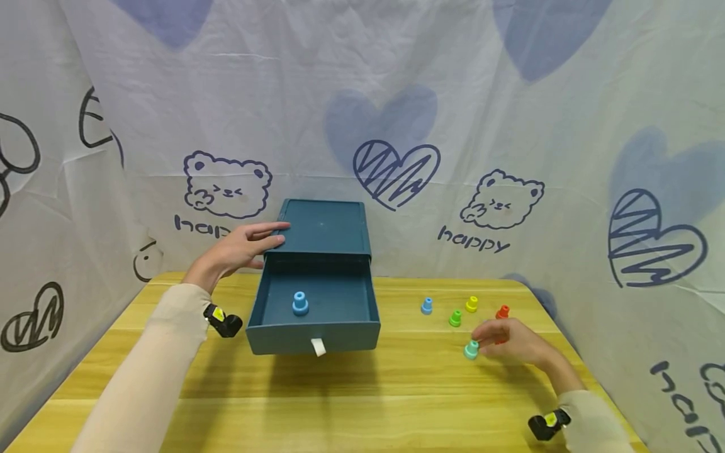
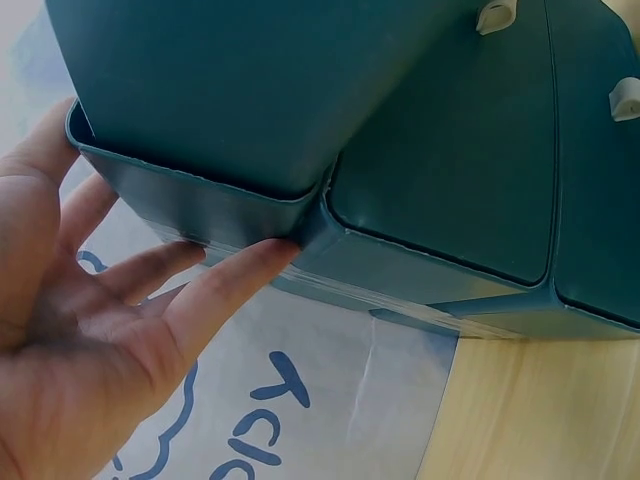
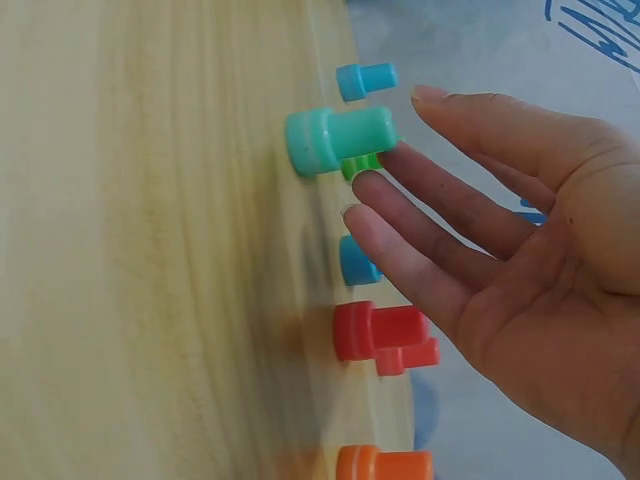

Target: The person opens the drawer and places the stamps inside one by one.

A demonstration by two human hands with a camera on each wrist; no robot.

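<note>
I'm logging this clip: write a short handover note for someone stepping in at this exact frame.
Left hand: open, fingers resting flat on the cabinet top.
Right hand: open, fingertips at the teal peg, not gripping it.
Drawer: pulled out, with one blue peg inside.
On the table, right of the drawer: light-blue peg, green peg, yellow peg, orange peg, plus the teal one.
Done: one peg in the drawer. Left: likely the loose pegs, drawer still open.

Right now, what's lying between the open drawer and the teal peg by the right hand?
In the head view, only bare wooden table lies between the drawer and the teal peg; the light blue peg stands farther back.
</note>
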